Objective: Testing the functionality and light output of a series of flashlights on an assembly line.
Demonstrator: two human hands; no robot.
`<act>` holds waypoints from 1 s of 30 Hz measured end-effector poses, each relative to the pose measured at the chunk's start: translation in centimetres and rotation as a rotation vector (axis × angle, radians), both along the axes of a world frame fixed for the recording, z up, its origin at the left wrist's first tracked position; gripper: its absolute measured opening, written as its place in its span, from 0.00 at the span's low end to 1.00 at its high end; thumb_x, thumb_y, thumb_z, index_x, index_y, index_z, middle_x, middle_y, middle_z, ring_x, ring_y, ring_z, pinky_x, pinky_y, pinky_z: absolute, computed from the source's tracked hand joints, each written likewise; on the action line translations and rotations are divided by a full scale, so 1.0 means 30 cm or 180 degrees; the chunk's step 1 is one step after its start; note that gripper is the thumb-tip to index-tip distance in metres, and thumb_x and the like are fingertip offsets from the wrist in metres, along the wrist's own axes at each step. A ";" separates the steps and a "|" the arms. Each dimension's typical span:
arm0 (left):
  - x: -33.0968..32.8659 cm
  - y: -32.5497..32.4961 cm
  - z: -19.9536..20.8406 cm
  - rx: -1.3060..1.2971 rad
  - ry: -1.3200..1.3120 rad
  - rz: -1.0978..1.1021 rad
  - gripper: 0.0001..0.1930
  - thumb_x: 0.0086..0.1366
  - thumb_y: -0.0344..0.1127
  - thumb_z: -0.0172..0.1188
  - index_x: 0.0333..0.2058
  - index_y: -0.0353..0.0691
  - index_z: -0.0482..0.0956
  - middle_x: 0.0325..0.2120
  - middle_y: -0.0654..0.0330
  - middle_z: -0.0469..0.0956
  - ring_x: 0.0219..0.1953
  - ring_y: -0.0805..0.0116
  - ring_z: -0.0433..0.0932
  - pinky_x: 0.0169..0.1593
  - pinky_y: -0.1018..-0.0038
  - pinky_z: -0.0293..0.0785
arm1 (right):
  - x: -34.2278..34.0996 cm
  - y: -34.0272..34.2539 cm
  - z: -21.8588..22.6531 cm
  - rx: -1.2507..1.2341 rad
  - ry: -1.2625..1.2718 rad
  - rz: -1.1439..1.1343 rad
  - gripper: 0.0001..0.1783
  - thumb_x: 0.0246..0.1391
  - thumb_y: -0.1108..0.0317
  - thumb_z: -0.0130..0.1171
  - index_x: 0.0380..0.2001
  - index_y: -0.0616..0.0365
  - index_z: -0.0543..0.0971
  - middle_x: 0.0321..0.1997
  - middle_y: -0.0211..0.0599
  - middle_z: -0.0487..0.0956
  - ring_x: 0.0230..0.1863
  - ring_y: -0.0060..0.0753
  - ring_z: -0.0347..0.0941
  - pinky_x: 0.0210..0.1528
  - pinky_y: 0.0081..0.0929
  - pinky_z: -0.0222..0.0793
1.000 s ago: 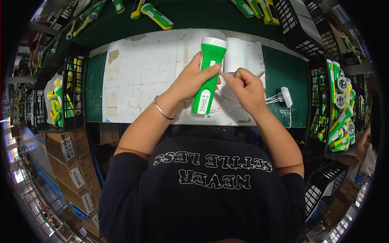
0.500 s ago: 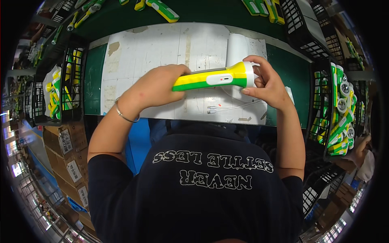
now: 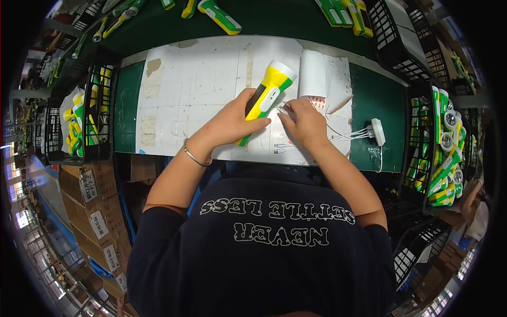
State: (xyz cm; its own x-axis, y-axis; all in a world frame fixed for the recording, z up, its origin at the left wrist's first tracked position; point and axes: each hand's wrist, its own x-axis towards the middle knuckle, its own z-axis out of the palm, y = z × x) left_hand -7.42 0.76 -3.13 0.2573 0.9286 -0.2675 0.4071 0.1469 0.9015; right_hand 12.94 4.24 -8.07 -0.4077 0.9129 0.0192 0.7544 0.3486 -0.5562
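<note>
A yellow and green flashlight (image 3: pixel 268 95) with a white head is tilted in front of me, its head toward the far side. My left hand (image 3: pixel 232 120) is wrapped round its body. The oval white panel (image 3: pixel 273 95) with a small port faces right. Close beside that panel, my right hand (image 3: pixel 304 122) pinches a white charging cable; its plug (image 3: pixel 285 105) shows near the fingertips. I cannot tell whether the plug touches the flashlight. More white cable ends (image 3: pixel 284 148) lie on the board below my hands. The cables run to a white charger block (image 3: pixel 377 132) at the right.
A white paper roll (image 3: pixel 313 74) and a sheet of small red stickers (image 3: pixel 318 102) lie behind my right hand. Black crates of flashlights stand at left (image 3: pixel 95 150) and right (image 3: pixel 407 158). More flashlights (image 3: pixel 222 18) lie along the green far surface. Stacked cartons (image 3: pixel 97 211) stand lower left.
The flashlight has turned from nearly level to pointing away, still in my left hand. My right hand has let go of its head and moved down-left to pinch a cable. The charger is now uncovered.
</note>
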 end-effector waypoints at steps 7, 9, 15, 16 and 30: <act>0.029 0.020 -0.056 0.0050 -0.0239 0.0142 0.33 0.52 0.42 0.64 0.51 0.32 0.61 0.41 0.49 0.72 0.43 0.64 0.73 0.47 0.72 0.69 | 0.075 0.051 0.078 -0.1511 0.2078 -0.0099 0.11 0.50 0.65 0.59 0.32 0.63 0.77 0.26 0.31 0.78 0.29 0.17 0.72 0.35 0.16 0.67; 0.056 0.023 -0.037 0.0046 -0.0222 0.0110 0.33 0.51 0.42 0.64 0.51 0.32 0.61 0.40 0.49 0.72 0.43 0.63 0.73 0.46 0.72 0.69 | 0.085 0.052 0.120 -0.1859 0.2511 -0.0135 0.11 0.51 0.67 0.58 0.33 0.65 0.77 0.29 0.32 0.78 0.32 0.18 0.73 0.36 0.15 0.68; 0.110 0.029 -0.027 -0.0016 -0.0068 -0.0001 0.32 0.51 0.40 0.64 0.52 0.34 0.61 0.41 0.51 0.72 0.42 0.63 0.73 0.47 0.72 0.68 | 0.118 0.053 0.133 -0.2162 0.2546 -0.0302 0.12 0.50 0.68 0.59 0.35 0.67 0.77 0.29 0.34 0.79 0.32 0.19 0.73 0.38 0.14 0.67; 0.116 0.028 -0.029 0.0015 -0.0035 0.0005 0.32 0.52 0.39 0.64 0.52 0.35 0.61 0.43 0.52 0.71 0.43 0.64 0.72 0.48 0.72 0.67 | 0.123 0.054 0.133 -0.2238 0.2470 -0.0360 0.12 0.50 0.68 0.59 0.34 0.67 0.78 0.28 0.34 0.79 0.32 0.19 0.73 0.37 0.14 0.66; 0.154 0.034 -0.064 0.1525 0.1335 0.0480 0.27 0.54 0.39 0.60 0.51 0.36 0.63 0.41 0.46 0.69 0.40 0.49 0.73 0.42 0.66 0.72 | 0.106 0.037 0.104 -0.2232 0.2840 -0.0786 0.09 0.49 0.68 0.61 0.31 0.61 0.78 0.24 0.28 0.78 0.21 0.10 0.65 0.24 0.09 0.56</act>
